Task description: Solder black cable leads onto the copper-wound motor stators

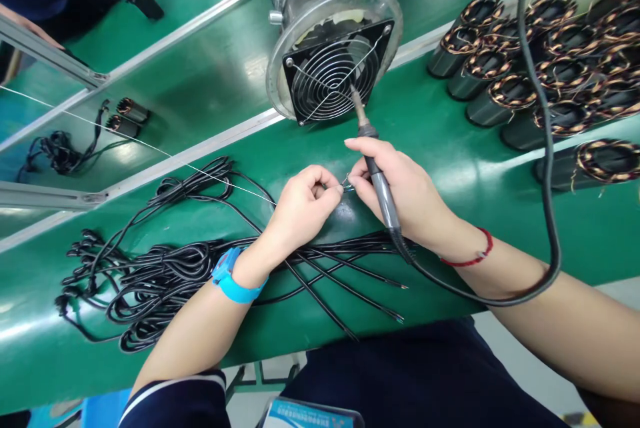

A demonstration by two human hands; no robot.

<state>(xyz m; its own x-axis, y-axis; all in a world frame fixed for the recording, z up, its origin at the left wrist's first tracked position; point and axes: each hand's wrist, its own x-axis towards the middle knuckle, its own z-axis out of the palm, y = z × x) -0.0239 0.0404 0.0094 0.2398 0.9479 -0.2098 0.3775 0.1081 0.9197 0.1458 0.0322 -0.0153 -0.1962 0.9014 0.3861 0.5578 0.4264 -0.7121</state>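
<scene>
Green bench (500, 215), black cables (165, 265) piled left. Left grip (307, 205) pinches thin wire ends (349, 187) near fan (333, 78); right grip (403, 188) clasps soldering iron (384, 198), fingering the same wires. Likely wire-sorting step; next move calls for steady ends, iron clear.

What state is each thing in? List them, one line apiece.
Left hand, fingertips pinched on thin wires.
Right hand, closed around the soldering iron.
Soldering iron, held, tip pointing toward the fan.
Fan, mounted; spinning or not, cannot tell.
Black cables, coiled in bundles, some ends loose.
Copper-wound cores, grouped at right.
Blue wristband, fastened.
</scene>
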